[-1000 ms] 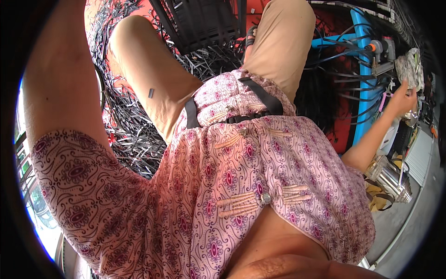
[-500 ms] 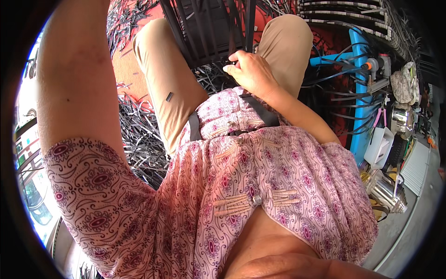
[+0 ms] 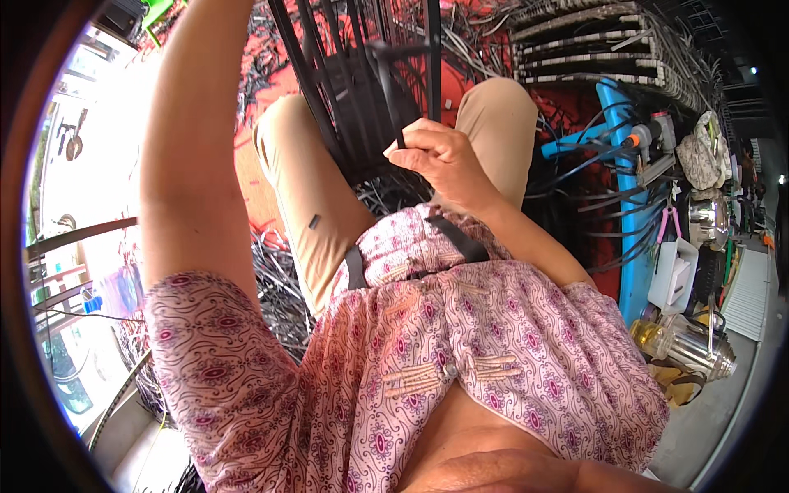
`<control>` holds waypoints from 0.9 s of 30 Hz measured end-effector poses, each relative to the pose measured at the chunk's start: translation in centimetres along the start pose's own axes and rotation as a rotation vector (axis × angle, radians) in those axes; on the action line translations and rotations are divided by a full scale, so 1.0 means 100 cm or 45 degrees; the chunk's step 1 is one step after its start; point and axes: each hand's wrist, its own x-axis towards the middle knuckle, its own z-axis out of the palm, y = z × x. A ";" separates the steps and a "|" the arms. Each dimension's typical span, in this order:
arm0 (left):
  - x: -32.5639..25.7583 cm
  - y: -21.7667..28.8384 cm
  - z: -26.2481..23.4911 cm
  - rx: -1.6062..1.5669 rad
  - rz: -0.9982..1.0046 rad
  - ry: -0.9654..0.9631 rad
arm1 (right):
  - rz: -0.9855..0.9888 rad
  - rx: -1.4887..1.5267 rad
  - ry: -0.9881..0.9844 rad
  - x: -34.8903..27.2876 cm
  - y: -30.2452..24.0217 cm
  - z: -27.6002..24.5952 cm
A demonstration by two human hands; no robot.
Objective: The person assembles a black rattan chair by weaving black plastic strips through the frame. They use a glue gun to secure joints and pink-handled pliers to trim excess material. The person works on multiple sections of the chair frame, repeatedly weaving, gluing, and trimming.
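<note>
Between my knees stands a black woven piece (image 3: 362,123) with long dark flat strips rising from it toward the top edge of the view. My right hand (image 3: 444,160) is closed in a pinch on the end of a black strip (image 3: 391,92), just in front of the piece. The strip runs up from the fingertips and is partly blurred. My left arm (image 3: 193,164) stretches up past the top edge, so its hand is out of sight.
Cut black strips (image 3: 288,283) lie heaped on the floor at left. To the right, a blue frame (image 3: 631,197) has strips draped over it. Stacked black-and-white woven pieces (image 3: 588,49) sit at the far right. A white plastic container (image 3: 674,275) and a metal flask (image 3: 699,349) stand near the right rim.
My right hand has come away from the woven piece, toward me, and now draws a strip. The whole view has shifted, showing more of the left side. My left arm still reaches upward.
</note>
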 end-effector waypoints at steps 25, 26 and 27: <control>-0.140 0.080 -0.017 -0.355 0.176 -0.093 | -0.659 -0.045 0.302 0.136 -0.108 -0.081; -0.140 0.078 -0.014 -0.363 0.180 -0.098 | -0.631 -0.036 0.269 0.143 -0.106 -0.082; -0.140 0.077 -0.011 -0.371 0.185 -0.104 | -0.603 -0.026 0.236 0.150 -0.103 -0.083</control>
